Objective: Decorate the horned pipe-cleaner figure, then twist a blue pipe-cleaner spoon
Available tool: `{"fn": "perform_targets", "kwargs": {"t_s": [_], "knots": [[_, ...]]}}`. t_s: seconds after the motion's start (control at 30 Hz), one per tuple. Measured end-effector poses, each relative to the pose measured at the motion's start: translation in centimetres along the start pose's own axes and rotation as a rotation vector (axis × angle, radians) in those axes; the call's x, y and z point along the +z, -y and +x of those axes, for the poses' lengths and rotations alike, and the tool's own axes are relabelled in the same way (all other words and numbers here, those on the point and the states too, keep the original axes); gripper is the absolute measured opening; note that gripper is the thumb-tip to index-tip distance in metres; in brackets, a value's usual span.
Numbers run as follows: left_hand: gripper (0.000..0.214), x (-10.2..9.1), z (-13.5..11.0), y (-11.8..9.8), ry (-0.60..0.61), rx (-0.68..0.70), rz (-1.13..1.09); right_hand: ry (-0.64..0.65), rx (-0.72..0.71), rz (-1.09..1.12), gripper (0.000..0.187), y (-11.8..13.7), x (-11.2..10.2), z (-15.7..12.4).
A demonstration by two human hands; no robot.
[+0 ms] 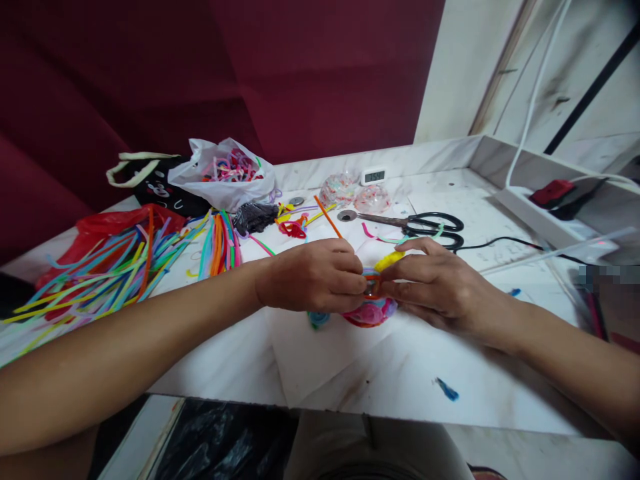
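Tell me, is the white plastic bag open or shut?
Open: the white plastic bag gapes at the top, showing multicolored pieces heaped inside.

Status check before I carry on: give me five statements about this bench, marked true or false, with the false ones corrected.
1. The left hand and right hand are both at the colourful piece. True.
2. The right hand is gripping the scissors. False: they lie on the table, beyond that hand.
3. The white plastic bag is open, with coloured pieces showing inside. True.
4. The red bag lies to the right of the scissors. False: it is at the picture's left side.
5. The small digital display is farther back than the scissors. True.
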State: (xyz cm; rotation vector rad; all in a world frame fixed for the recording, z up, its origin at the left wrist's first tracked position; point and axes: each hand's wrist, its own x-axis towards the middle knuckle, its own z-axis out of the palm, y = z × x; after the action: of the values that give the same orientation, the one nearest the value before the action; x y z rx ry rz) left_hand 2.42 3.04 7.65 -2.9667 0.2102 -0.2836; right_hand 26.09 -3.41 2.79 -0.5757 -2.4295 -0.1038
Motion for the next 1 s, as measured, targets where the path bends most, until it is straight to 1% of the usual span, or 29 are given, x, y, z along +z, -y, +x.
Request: {"fn": "perform_targets", "kwargs": {"t_s": [0.03,0.1,0.13,0.2,0.3,0.37,0.47,0.53,0.67,0.73,0.8,0.87,1.0], "knots": [[0.022,0.0,0.0,0.0,0.018,-0.024,-0.021,0.0,0.001,-0.001,0.017,0.0,0.0,0.0],[0.021,0.1,-0.1,0.0,0.01,-0.064,-0.05,-0.003,0.003,-0.01,0.018,0.1,0.0,0.0],[0.02,0.3,-0.3,0.0,-0.016,-0.089,-0.059,-0.004,0.002,-0.016,0.017,0.0,0.0,-0.1],[0.018,0.9,-0.7,-0.2,-0.11,-0.157,-0.068,-0.013,-0.006,-0.023,0.016,0.0,0.0,-0.2],[0.013,2.0,-1.2,-0.5,-0.267,-0.311,-0.086,-0.026,-0.017,-0.012,0.016,0.0,-0.1,-0.2],[0.008,2.5,-1.4,-0.9,-0.333,-0.443,-0.121,-0.019,-0.016,-0.009,0.016,0.0,-0.1,-0.1],[0.01,2.6,-1.4,-1.7,-0.392,-0.629,-0.189,-0.007,-0.018,-0.012,0.016,0.1,-0.2,0.1],[0.005,2.3,-1.2,-2.3,-0.41,-0.728,-0.257,-0.007,-0.009,-0.014,0.016,0.2,-0.2,0.2],[0.011,1.4,-0.6,-3.7,-0.436,-0.904,-0.433,-0.002,-0.001,-0.007,0.017,0.2,-0.1,0.1],[0.007,1.1,-0.2,-4.3,-0.436,-0.997,-0.51,-0.008,-0.014,-0.001,0.017,0.2,-0.1,0.1],[0.015,1.1,0.2,-4.6,-0.441,-1.082,-0.57,-0.019,-0.023,-0.004,0.017,0.1,0.0,0.0],[0.023,1.4,0.5,-4.6,-0.446,-1.142,-0.622,-0.026,-0.026,-0.01,0.017,0.1,0.0,0.0],[0.022,1.9,1.0,-4.2,-0.451,-1.187,-0.662,-0.032,-0.027,-0.014,0.015,0.0,0.1,0.0]]}}
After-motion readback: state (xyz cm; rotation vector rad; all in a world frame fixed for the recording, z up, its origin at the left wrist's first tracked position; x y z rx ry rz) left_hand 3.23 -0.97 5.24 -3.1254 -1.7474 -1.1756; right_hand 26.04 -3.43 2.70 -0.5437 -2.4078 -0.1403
